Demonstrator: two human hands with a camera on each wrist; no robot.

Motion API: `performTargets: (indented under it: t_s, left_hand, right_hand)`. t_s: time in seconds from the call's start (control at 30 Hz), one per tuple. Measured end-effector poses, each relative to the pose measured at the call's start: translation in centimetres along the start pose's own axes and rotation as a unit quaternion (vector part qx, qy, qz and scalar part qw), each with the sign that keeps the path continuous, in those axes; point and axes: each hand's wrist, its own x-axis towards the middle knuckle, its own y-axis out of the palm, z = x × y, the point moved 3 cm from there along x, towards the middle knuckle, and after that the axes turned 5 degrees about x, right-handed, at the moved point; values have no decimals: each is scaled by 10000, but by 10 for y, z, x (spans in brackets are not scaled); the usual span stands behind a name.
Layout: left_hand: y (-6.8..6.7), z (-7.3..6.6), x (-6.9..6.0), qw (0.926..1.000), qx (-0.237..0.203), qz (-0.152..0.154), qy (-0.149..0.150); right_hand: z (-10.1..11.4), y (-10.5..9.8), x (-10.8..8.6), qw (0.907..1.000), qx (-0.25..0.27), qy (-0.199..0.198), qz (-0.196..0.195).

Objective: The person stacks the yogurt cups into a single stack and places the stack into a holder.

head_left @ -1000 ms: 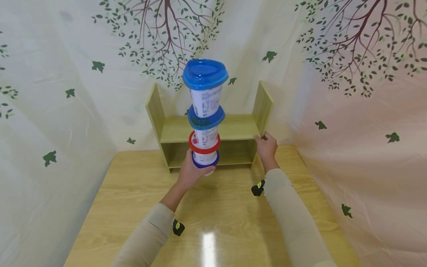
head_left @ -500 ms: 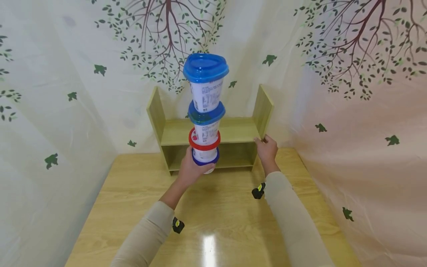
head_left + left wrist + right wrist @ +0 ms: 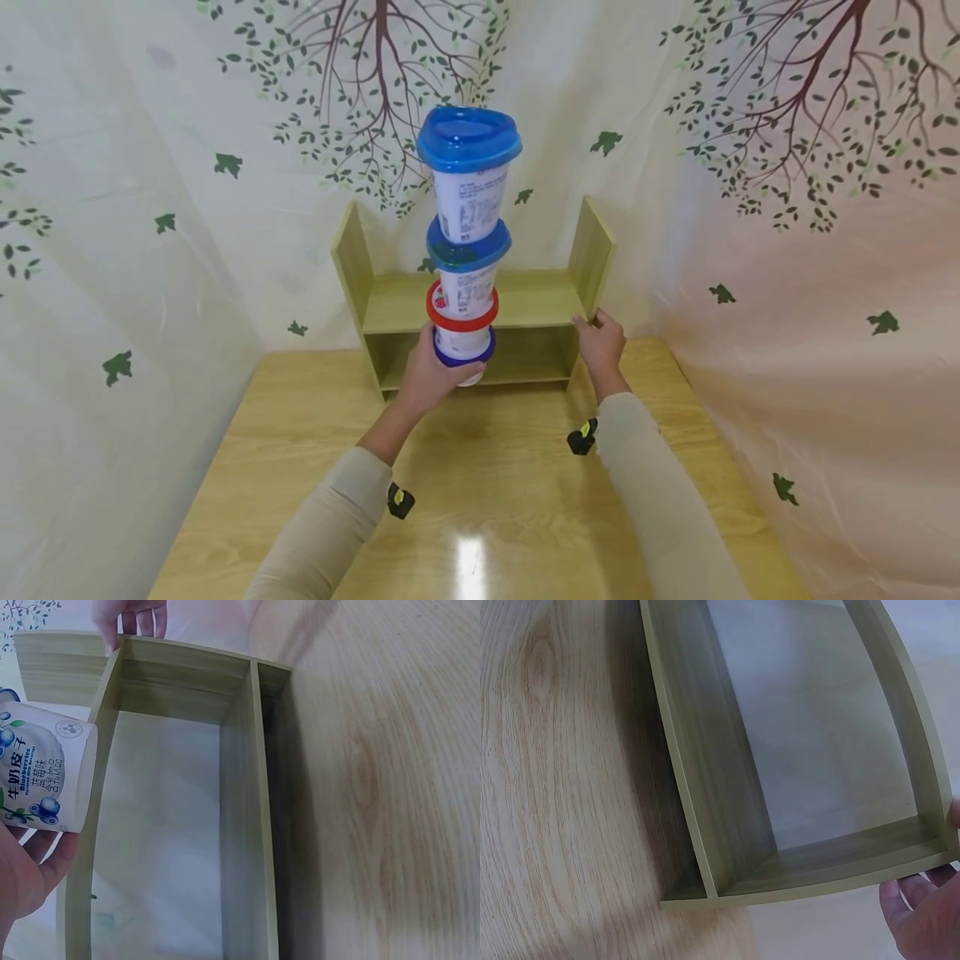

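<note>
My left hand point(image 3: 429, 375) grips the lowest of several lidded plastic cups stacked one on another. A bright blue lid point(image 3: 468, 140) tops the stack. Below it come a second blue-lidded cup point(image 3: 468, 287), a red lid point(image 3: 462, 315) and a dark blue lid point(image 3: 457, 359). In the left wrist view the held cup point(image 3: 45, 772) shows blueberry prints, close to the upper board's front edge. The stack stands nearly upright before the small wooden shelf point(image 3: 472, 300). My right hand point(image 3: 602, 340) holds the shelf's right side panel where the upper board meets it.
The shelf stands at the back of a wooden table point(image 3: 480, 467). Its two side panels rise above the upper board point(image 3: 536, 296), with a lower compartment point(image 3: 532, 354) underneath. A printed cloth backdrop point(image 3: 285, 167) hangs behind and beside the table.
The head view tilts slightly, so the shelf and table sit a little lower in it. The cup stack rises slightly against the shelf, still in my left hand. My right hand stays on the panel.
</note>
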Motion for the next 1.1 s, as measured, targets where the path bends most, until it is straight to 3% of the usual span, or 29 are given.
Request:
performTargets:
  t_s: [0.53, 1.1]
  left_hand:
    - [-4, -13, 13, 9999, 99, 3, 46]
    - [-7, -21, 26, 9999, -91, 18, 89]
  right_hand:
    - [3, -1, -2, 9999, -51, -67, -73]
    - [1, -1, 0, 9995, -162, -214, -178]
